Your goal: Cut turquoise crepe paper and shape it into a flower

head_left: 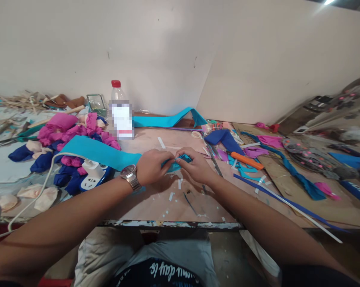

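Turquoise cloth [175,166] is held in a tight pinch by the left hand [153,165] and the right hand [194,164], the two hands nearly meeting over the middle of the bench [156,209]. Left of them, a broad turquoise strip [99,152] lies near pink bundles [58,120]; an orange cutter [246,160] rests to the right.
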A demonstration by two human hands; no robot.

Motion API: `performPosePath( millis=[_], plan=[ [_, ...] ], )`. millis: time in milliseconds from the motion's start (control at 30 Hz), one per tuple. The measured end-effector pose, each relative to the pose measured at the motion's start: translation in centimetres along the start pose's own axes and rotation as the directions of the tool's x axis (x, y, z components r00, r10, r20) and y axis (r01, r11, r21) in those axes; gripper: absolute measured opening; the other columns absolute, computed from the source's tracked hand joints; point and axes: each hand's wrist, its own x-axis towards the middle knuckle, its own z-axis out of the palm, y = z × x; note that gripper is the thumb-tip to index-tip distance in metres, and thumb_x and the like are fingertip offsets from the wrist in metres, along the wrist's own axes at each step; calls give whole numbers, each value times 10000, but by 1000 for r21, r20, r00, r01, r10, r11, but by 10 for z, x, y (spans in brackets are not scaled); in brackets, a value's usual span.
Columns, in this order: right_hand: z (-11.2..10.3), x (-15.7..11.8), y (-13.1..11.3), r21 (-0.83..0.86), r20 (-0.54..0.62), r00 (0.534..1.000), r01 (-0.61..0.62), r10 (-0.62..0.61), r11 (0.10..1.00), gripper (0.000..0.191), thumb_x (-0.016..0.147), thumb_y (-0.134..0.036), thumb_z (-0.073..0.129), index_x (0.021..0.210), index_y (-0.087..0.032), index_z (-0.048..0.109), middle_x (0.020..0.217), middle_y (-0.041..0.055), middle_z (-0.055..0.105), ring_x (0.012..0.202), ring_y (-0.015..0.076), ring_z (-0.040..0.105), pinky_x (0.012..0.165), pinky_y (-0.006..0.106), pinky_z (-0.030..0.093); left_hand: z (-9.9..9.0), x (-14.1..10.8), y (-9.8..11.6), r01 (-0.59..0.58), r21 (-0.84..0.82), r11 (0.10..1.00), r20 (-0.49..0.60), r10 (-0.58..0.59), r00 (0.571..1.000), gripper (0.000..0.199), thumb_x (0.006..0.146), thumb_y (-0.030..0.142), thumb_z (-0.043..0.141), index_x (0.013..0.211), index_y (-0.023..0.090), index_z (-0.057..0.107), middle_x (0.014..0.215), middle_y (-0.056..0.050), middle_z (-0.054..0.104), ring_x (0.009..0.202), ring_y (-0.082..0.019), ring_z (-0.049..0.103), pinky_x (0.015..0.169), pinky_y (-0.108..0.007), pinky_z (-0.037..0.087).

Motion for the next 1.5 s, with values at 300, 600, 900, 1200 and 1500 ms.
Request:
performPosePath(
  millis=[300,600,900,1200,1500],
  plan=[
    [-3,2,2,114,-5,999,-46,47,992,215,894,-423,717,896,-208,713,923,51,733,886,215,679,835,368,534,-9,2,3,78,-180,981,36,-73,997,261,1003,370,516,966,211,720,929,-44,774,827,-205,696,740,-311,454],
    [-4,2,4,246,32,999,-29,21,969,235,880,-442,739,833,-212,724,929,56,718,892,203,668,855,370,524,-2,2,-3,-22,-25,999,47,23,999,265,1025,369,502,1003,224,723,929,-37,780,877,-234,703,798,-348,439],
    [-8,2,7,-37,-13,994,107,-107,994,183,908,-371,723,1012,-221,725,1014,83,721,994,246,658,909,418,501,-6,3,-2,107,-78,991,128,-96,987,287,1012,396,512,1017,234,749,957,-28,788,862,-215,696,774,-326,439],
    [-13,2,5,-311,121,939,344,-322,886,74,939,-268,673,962,-238,736,970,76,727,974,261,594,895,459,470,-3,3,-4,123,16,992,201,-124,972,307,1006,418,522,993,236,769,824,-45,769,775,-223,676,701,-323,389],
    [-8,1,2,-191,162,959,263,-234,946,118,994,-262,559,922,-203,631,946,95,687,941,247,588,881,431,475,-1,2,-4,55,-37,998,155,-49,987,268,1009,391,533,1019,253,763,857,-18,778,803,-214,677,777,-332,411]
  ],
)
